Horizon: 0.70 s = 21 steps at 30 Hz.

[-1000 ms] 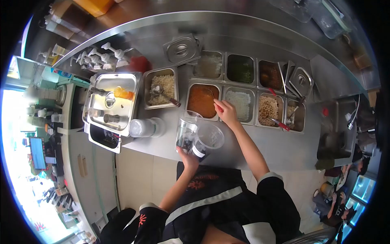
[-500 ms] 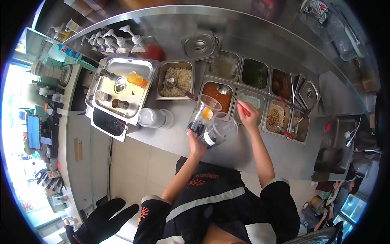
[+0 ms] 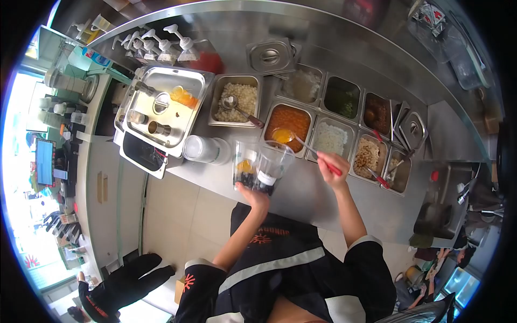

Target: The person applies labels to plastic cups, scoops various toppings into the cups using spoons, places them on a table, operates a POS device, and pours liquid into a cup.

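From where I stand, the right hand (image 3: 336, 162) is closed around 1 red-handled spoon (image 3: 308, 147), its long axis running forward and left, its loaded bowl over the near side of 1 orange-filled pan (image 3: 295, 105). The left hand (image 3: 254, 199) curls around 2 clear cups (image 3: 273, 166), upright, low down. They're nearer the person than the spoon's bowl, and leftward. I count 8 open food pans (image 3: 231, 124) on the bench (image 3: 301, 188).

I stand at the counter (image 3: 306, 188), pale floor (image 3: 175, 210) on my side of it, a cabinet (image 3: 124, 196) and then a glaring window (image 3: 20, 215) off its left end, a steel wall (image 3: 334, 51) rising behind it, and a sink (image 3: 444, 180) at its right end.
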Tool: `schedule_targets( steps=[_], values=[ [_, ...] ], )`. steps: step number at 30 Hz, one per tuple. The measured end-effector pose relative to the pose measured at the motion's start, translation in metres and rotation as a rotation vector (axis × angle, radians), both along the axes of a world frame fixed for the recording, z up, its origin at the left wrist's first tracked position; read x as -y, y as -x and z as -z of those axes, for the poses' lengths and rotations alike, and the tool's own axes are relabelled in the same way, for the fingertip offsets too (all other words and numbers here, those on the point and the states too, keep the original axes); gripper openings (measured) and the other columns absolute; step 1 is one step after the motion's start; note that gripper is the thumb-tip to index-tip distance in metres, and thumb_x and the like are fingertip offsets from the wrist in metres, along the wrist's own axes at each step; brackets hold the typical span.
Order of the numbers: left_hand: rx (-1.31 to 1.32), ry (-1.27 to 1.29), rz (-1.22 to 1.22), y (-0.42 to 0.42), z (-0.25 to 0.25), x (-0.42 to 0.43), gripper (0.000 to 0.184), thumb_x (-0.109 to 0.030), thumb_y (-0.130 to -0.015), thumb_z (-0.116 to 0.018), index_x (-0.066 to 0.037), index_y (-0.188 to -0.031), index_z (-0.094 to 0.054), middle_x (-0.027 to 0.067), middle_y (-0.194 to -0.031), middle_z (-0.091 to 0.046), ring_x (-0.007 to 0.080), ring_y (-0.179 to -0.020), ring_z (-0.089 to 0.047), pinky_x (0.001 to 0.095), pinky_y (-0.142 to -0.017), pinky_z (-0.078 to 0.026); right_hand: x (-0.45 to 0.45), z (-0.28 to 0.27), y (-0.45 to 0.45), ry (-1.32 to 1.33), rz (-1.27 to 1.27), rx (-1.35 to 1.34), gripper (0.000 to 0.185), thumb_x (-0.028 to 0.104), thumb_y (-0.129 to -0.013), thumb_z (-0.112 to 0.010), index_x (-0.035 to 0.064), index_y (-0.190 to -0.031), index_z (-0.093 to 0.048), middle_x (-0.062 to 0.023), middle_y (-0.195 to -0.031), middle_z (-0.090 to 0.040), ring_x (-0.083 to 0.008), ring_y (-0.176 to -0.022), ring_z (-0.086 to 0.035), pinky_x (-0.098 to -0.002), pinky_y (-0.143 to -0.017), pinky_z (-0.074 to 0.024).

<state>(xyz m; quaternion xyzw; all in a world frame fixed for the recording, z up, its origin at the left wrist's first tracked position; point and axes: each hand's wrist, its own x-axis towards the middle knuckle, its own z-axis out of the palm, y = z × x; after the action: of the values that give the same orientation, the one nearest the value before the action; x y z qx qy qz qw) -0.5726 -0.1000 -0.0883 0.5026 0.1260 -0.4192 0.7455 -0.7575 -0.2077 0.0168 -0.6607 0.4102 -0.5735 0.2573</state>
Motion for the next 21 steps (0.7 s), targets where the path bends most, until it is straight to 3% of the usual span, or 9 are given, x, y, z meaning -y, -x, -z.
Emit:
schedule_targets(
  steps=[1,3,5,8,13,15,16,18,21],
  values=[
    [0.022,-0.011,-0.035,0.007,-0.009,0.01,0.07,-0.059,-0.079,-0.036,-0.012,-0.13,-0.024,0.0063,-0.132,-0.027,0.023,-0.119,-0.029,0.0353,-0.1,-0.02,-0.003,-0.013,0.004,0.258,-0.103,-0.141,0.016,-0.002,-0.071,-0.061,0.0027,-0.086,-0.062,-0.0044,-0.06,-0.055,-0.0099,-0.049,-0.05,-0.0221,-0.043,-0.0384],
    [0.037,0.049,-0.002,0.011,-0.006,0.021,0.069,-0.059,-0.08,-0.035,-0.013,-0.13,-0.024,0.0065,-0.132,-0.027,0.0238,-0.119,-0.029,0.0368,-0.1,-0.021,-0.007,-0.011,0.019,0.268,-0.023,-0.155,0.019,-0.004,-0.068,-0.061,0.0038,-0.085,-0.062,-0.0079,-0.06,-0.055,-0.0167,-0.048,-0.051,-0.025,-0.044,-0.0399],
    [0.045,0.115,0.054,0.018,-0.007,0.023,0.067,-0.058,-0.08,-0.034,-0.013,-0.13,-0.024,0.0068,-0.132,-0.027,0.0245,-0.12,-0.029,0.0384,-0.1,-0.021,-0.005,0.011,0.037,0.11,0.281,-0.245,0.02,-0.003,-0.067,-0.061,0.0053,-0.086,-0.062,-0.0074,-0.061,-0.056,-0.0178,-0.049,-0.052,-0.0268,-0.044,-0.0406],
    [-0.025,0.098,0.191,0.032,-0.026,0.014,0.067,-0.059,-0.08,-0.03,-0.015,-0.13,-0.023,0.007,-0.133,-0.026,0.0271,-0.121,-0.027,0.0429,-0.1,-0.021,-0.013,0.076,0.065,0.001,0.26,-0.528,0.031,-0.003,-0.065,-0.061,0.0073,-0.095,-0.06,-0.0077,-0.067,-0.055,-0.0185,-0.059,-0.055,-0.028,-0.051,-0.0434],
    [-0.058,0.013,0.478,0.052,-0.058,-0.012,0.069,-0.06,-0.081,-0.023,-0.013,-0.131,-0.022,0.0078,-0.131,-0.029,0.0278,-0.121,-0.028,0.0438,-0.1,-0.021,-0.031,0.073,0.132,-0.183,0.39,-0.804,0.032,0.004,-0.07,-0.054,0.0103,-0.102,-0.056,-0.0061,-0.076,-0.054,-0.022,-0.076,-0.055,-0.0323,-0.067,-0.0437],
    [-0.095,0.038,0.634,0.049,-0.055,-0.018,0.069,-0.06,-0.081,-0.023,-0.012,-0.131,-0.021,0.0082,-0.129,-0.031,0.0273,-0.119,-0.029,0.0423,-0.099,-0.022,-0.039,0.068,0.162,-0.517,0.975,-1.31,0.025,0.014,-0.072,-0.053,0.0107,-0.096,-0.058,-0.0063,-0.077,-0.056,-0.0255,-0.078,-0.055,-0.0357,-0.071,-0.0423],
    [-0.111,0.105,0.735,0.048,-0.054,-0.017,0.07,-0.061,-0.08,-0.023,-0.015,-0.132,-0.015,0.0092,-0.131,-0.027,0.0289,-0.12,-0.029,0.044,-0.099,-0.023,-0.042,0.069,0.175,-0.531,0.991,-1.303,0.025,0.014,-0.072,-0.053,0.0107,-0.096,-0.058,-0.0063,-0.077,-0.056,-0.0255,-0.078,-0.055,-0.0357,-0.071,-0.0423],
    [-0.049,0.174,0.889,0.052,-0.054,-0.015,0.072,-0.063,-0.079,-0.024,-0.017,-0.133,-0.009,0.011,-0.132,-0.025,0.0302,-0.12,-0.029,0.0449,-0.097,-0.026,-0.049,0.072,0.195,-1.081,0.692,-1.265,0.022,0.02,-0.07,-0.056,0.0098,-0.09,-0.058,-0.0079,-0.076,-0.057,-0.0278,-0.08,-0.056,-0.0393,-0.07,-0.0433],
    [-0.092,0.158,0.912,0.06,-0.048,-0.006,0.073,-0.063,-0.079,-0.026,-0.016,-0.133,-0.01,0.0113,-0.132,-0.026,0.0299,-0.12,-0.029,0.0442,-0.097,-0.026,-0.063,0.041,0.199,-1.074,0.541,-0.91,0.015,0.017,-0.07,-0.056,0.0089,-0.083,-0.057,-0.0105,-0.077,-0.058,-0.0289,-0.078,-0.057,-0.0408,-0.065,-0.0452]
  ],
)
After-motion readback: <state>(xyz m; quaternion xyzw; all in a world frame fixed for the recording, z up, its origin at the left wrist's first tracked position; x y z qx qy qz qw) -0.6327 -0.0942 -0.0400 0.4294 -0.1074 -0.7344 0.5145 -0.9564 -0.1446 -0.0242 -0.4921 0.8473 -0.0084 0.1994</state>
